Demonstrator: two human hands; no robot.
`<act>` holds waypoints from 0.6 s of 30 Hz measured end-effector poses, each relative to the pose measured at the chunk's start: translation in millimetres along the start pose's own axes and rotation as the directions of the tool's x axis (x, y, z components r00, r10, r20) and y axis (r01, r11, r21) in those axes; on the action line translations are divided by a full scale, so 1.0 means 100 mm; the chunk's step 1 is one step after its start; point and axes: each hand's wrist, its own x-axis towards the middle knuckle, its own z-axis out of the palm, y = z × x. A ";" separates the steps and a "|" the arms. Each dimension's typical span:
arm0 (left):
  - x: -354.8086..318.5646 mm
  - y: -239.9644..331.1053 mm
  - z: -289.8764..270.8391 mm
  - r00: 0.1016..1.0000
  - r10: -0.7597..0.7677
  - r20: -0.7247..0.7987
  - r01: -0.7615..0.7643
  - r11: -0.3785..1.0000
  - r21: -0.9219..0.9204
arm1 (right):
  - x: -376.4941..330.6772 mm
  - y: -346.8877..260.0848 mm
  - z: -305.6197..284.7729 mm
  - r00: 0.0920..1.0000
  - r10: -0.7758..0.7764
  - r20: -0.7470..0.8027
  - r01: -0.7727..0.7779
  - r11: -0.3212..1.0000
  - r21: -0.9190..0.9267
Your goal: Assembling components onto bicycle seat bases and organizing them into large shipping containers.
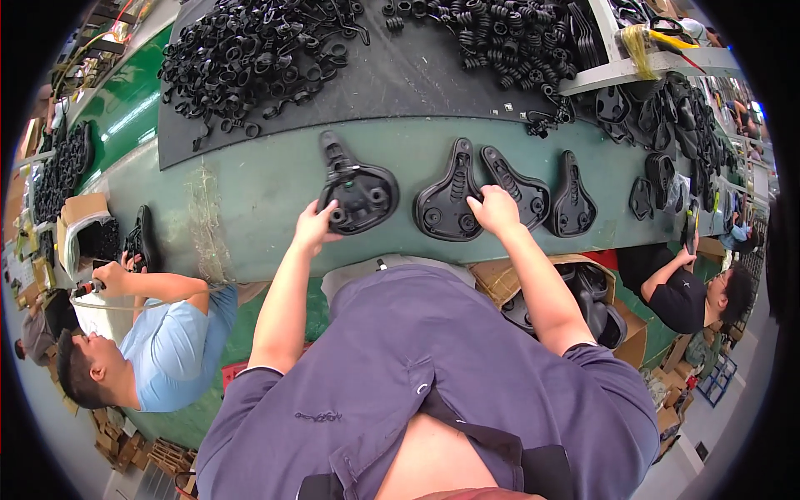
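Observation:
My left hand [315,227] grips the rim of a black bicycle saddle [371,198], which lies underside up with its nose pointing away from me. A clamp-like part sits across the middle of that saddle. To the right, my right hand [497,210] has its fingers curled, the thumb against the edge of a second saddle [450,200]. Partly behind this hand is a third, tilted saddle [527,190]. Another saddle [572,200] lies just right of it. All show their undersides on the green workbench [258,196].
A black mat [375,87] across the bench bears heaps of black clamp rings [250,62] and coiled springs [517,42]. An open carton of saddles [629,329] stands below, right. Co-workers sit at left [171,350] and right [679,292]. A white metal frame [658,62] stands at far right.

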 end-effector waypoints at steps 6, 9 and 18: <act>0.06 -0.46 -1.35 0.962 0.061 -0.265 -0.185 0.861 -0.473 | 0.23 -0.38 0.15 0.923 -0.385 -0.003 0.381 0.912 0.151; 0.07 -0.27 -1.50 0.893 -0.013 -0.451 -0.329 0.665 -0.670 | 0.51 -0.90 0.13 0.871 -0.477 0.121 0.419 0.848 0.323; 0.23 0.52 0.02 0.760 0.650 -0.003 -0.518 0.607 0.603 | 3.35 -2.03 -0.70 0.868 -0.468 -0.165 0.472 0.881 -0.018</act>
